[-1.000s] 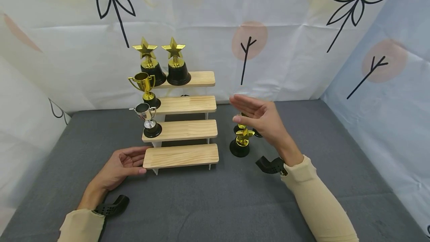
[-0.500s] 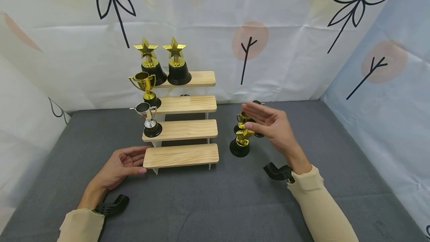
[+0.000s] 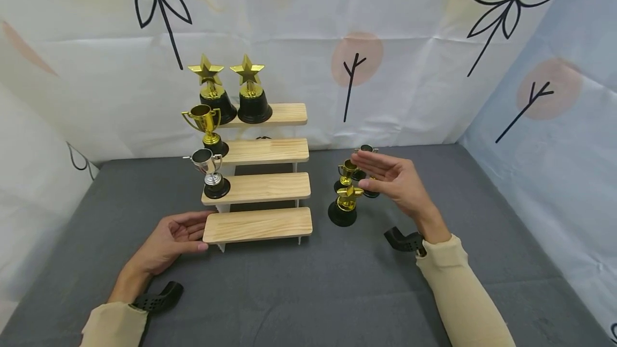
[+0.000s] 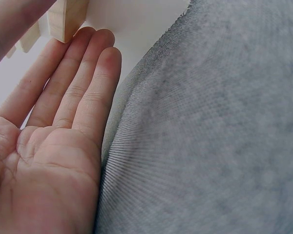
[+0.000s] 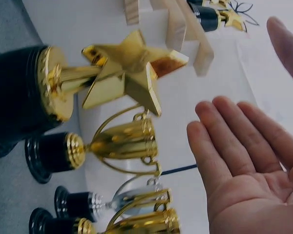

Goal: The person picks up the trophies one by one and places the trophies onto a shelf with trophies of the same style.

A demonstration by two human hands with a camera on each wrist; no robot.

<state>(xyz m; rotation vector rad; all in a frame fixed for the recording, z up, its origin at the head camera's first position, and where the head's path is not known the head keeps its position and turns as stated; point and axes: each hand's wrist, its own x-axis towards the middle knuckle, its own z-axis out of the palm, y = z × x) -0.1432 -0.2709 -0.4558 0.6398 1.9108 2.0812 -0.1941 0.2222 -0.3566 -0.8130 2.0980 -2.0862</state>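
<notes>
My left hand (image 3: 170, 241) rests at the left end of the lowest board of a stepped wooden stand (image 3: 257, 225). Its fingers lie straight, with fingertips by the board's end (image 4: 66, 22) in the left wrist view. My right hand (image 3: 397, 182) hovers, palm facing left and fingers extended, beside a small group of trophies. It holds nothing. Nearest the front is a gold star trophy (image 3: 344, 206) on a black base. Behind it stand a gold cup trophy (image 3: 346, 171) and a silver cup (image 5: 136, 200). Another gold cup (image 5: 146, 223) shows in the right wrist view.
Two gold star trophies, one at the left (image 3: 216, 106) and one beside it (image 3: 254, 107), stand on the top board. A gold cup (image 3: 204, 118) and a silver cup (image 3: 206, 161) occupy the left ends of the middle boards. Grey cloth (image 3: 308, 293) covers the table; patterned fabric (image 3: 289, 9) hangs behind.
My right hand has moved right and slightly toward the front, uncovering more of the trophies beside it. The left hand has stayed at the stand.
</notes>
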